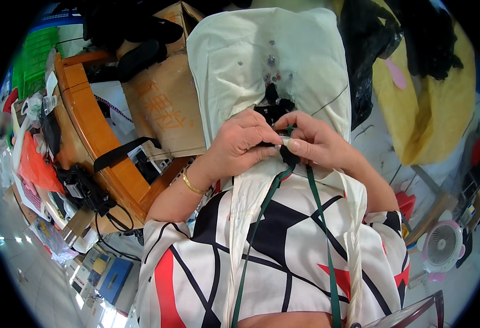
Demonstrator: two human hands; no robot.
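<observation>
My left hand (243, 141), with a gold bangle at the wrist, is closed in a pinch above my lap. Facing it, my right hand (321, 145) has its thumb and index finger closed, and the fingertips of the two hands meet. A small black piece (289, 157), which looks like soft cloth, hangs just under my right thumb. What sits between the left fingertips is too small to make out. Behind the hands, more black pieces (272, 112) lie on a white apron (223, 71) spread over my lap. Dark green straps (316, 202) run down from the hands.
Left of my lap stand a cardboard box (160, 104) and an orange-brown wooden frame (95, 120). Past it are a red plastic bag (35, 161) and a black bag (81, 186). A yellow sack (409, 120), black plastic (360, 60) and a fan (443, 243) are on the right.
</observation>
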